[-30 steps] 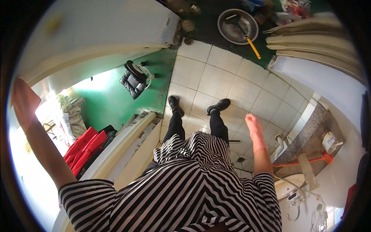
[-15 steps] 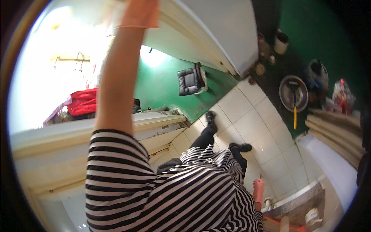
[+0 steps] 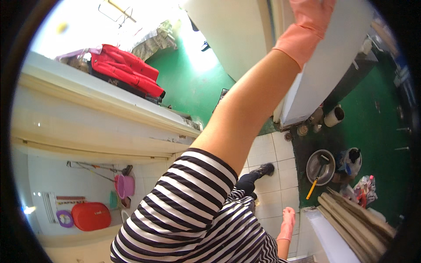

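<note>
Both my hands wear pink rubber gloves. My left hand is raised at the top, in front of a white wall. Its fingertips run out of the picture, so I cannot see whether they touch or hold anything. My right hand hangs low beside my striped dress, over the white tiles, with its fingers curled in. Whatever lies in that grip is too small to make out. Farther right, a metal basin sits on the dark green floor, a yellow-handled tool with a dark head resting across it.
A beige curtain hangs at the lower right near plastic bags. A whitish bucket stands beyond the basin. At left, a ledge bears a red bag. Below it are a red basin and a pink bucket.
My view has turned. My left arm has swung from the upper left across to the upper right, bringing its glove into sight. The right hand still hangs low with curled fingers.
</note>
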Demonstrator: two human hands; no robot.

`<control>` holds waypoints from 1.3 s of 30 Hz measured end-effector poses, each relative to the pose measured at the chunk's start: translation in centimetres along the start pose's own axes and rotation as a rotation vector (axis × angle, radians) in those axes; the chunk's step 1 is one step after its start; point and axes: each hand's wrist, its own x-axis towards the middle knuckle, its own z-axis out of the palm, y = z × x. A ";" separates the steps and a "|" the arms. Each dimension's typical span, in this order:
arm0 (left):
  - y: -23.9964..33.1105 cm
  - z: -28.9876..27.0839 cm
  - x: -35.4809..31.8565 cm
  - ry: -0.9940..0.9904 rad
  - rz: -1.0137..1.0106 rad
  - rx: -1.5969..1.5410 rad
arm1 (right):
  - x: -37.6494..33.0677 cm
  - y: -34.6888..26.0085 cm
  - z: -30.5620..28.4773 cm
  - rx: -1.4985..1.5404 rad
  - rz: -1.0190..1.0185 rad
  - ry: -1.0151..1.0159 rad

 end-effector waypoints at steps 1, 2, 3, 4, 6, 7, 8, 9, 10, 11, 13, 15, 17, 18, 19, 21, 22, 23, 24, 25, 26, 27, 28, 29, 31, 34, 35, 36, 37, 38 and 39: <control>-1.4 0.6 0.2 0.074 0.077 0.014 | 0.1 0.0 0.1 -0.060 0.014 -0.032; -1.7 1.4 0.0 0.088 0.084 0.014 | 0.2 0.4 0.5 -0.099 0.036 -0.048; -1.8 1.2 0.0 0.106 0.094 0.026 | -0.3 0.2 0.7 -0.146 0.053 -0.073; -1.8 0.8 0.0 0.124 0.105 0.034 | -1.1 0.2 0.9 -0.128 0.067 -0.073; -0.8 3.0 -0.1 0.132 0.121 -0.045 | -2.2 0.8 1.1 -0.041 0.092 -0.024; -1.4 2.5 -0.1 0.142 0.128 -0.048 | -2.4 1.7 0.9 -0.011 0.124 -0.022; -2.1 1.7 0.0 0.149 0.118 -0.012 | -2.3 3.1 0.7 0.019 0.155 -0.020; -2.6 1.3 -0.1 0.151 0.107 0.007 | -2.4 4.5 0.0 -0.006 0.184 -0.035; -2.5 1.7 -0.2 0.151 0.094 -0.001 | -2.9 6.2 -0.6 0.005 0.186 -0.033; -2.2 1.2 -0.2 0.134 0.067 -0.003 | -3.2 7.9 -1.2 0.011 0.185 -0.043; -1.7 0.7 0.2 0.094 0.022 -0.009 | -4.0 8.3 -0.8 0.011 0.193 -0.034; -2.7 0.8 0.2 0.122 0.064 0.025 | -4.4 7.3 -0.1 -0.016 0.185 -0.018; -3.0 1.0 0.5 0.151 0.106 0.022 | -5.3 6.8 0.5 -0.042 0.179 0.016; -2.9 1.0 0.5 0.166 0.129 -0.002 | -5.7 6.5 0.9 -0.055 0.162 0.037; -2.8 0.9 0.6 0.179 0.154 -0.027 | -5.8 5.9 0.9 -0.070 0.137 0.065; -2.1 1.7 0.6 0.146 0.156 0.007 | -7.3 5.4 0.9 -0.098 0.088 0.140; -1.4 1.7 0.5 0.115 0.161 0.022 | -8.1 5.4 0.8 -0.117 0.061 0.179; 0.2 0.4 0.2 -0.030 0.011 -0.050 | -9.2 5.5 0.9 -0.138 0.041 0.225; 2.4 -1.6 -0.2 -0.198 -0.147 -0.136 | -10.6 5.0 0.8 -0.154 0.029 0.262; 4.6 -4.1 0.0 -0.359 -0.269 -0.253 | -11.3 4.3 1.3 -0.148 0.020 0.282; 6.1 -5.6 -0.5 -0.379 -0.400 -0.180 | -11.6 3.1 1.1 -0.148 0.002 0.283; 4.6 -4.5 -1.6 -0.371 -0.382 -0.148 | -11.0 3.5 0.7 -0.104 -0.023 0.294; 5.7 -5.5 -1.6 -0.333 -0.359 -0.308 | -10.2 1.5 1.2 -0.042 -0.080 0.274; 7.2 -6.4 -2.4 -0.330 -0.373 -0.249 | -10.9 0.5 1.4 -0.074 -0.066 0.265; 7.2 -6.0 -2.9 -0.272 -0.341 -0.076 | -11.8 -0.2 2.1 -0.107 -0.143 0.346; 3.4 -1.4 -1.8 -0.103 -0.145 -0.055 | -14.9 -2.3 1.8 -0.220 -0.076 0.316; 0.6 -0.1 -0.6 -0.006 -0.003 -0.175 | -16.1 -2.2 2.0 -0.237 -0.026 0.287; -1.5 1.5 0.3 0.103 0.123 -0.316 | -16.1 0.1 1.8 -0.272 -0.030 0.267; -3.7 2.8 1.3 0.198 0.266 -0.432 | -15.8 3.0 2.2 -0.254 -0.006 0.283; -4.3 3.1 1.5 0.188 0.190 -0.342 | -15.7 6.0 2.9 -0.235 0.027 0.302; -4.3 2.9 1.2 0.164 0.145 -0.282 | -16.2 8.2 3.4 -0.220 0.058 0.315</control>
